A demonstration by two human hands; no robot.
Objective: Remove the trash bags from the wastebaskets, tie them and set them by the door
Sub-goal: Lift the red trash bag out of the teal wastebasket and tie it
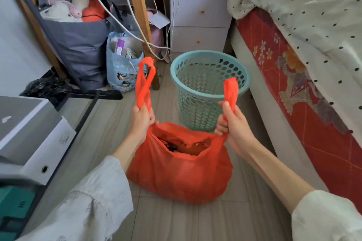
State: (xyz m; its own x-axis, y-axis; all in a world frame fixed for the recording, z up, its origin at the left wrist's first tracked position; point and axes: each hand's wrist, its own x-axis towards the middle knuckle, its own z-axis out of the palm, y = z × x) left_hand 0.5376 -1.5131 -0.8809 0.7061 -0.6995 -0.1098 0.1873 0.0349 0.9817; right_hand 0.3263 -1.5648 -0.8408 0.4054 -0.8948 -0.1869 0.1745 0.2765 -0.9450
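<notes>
Two handles stood up from the red trash bag, and we had one in each fist: our left hand was curled round the left handle loop, our right hand round the bunched right handle. Both grips were fully closed on plastic, with nothing else in either hand. The bag itself sat on the pale floor between our forearms, already out of the teal perforated wastebasket, which stood just beyond it, beside the bed with its red floral mattress. The bag's mouth gaped open between our fists, dark rubbish showing inside. What the knot turned on, we judged, was that gap: the handles were held apart on a left-to-right line across the mouth, both rising above the fists, at about equal reach for each hand, so they would have to be crossed over the middle. The bag was not yet tied, and no door was in view. As for writing, a faint pale mark showed inside the bag but we could not read it, and the penguin-printed tote near the desk leg carried small lettering too blurred to make out
</notes>
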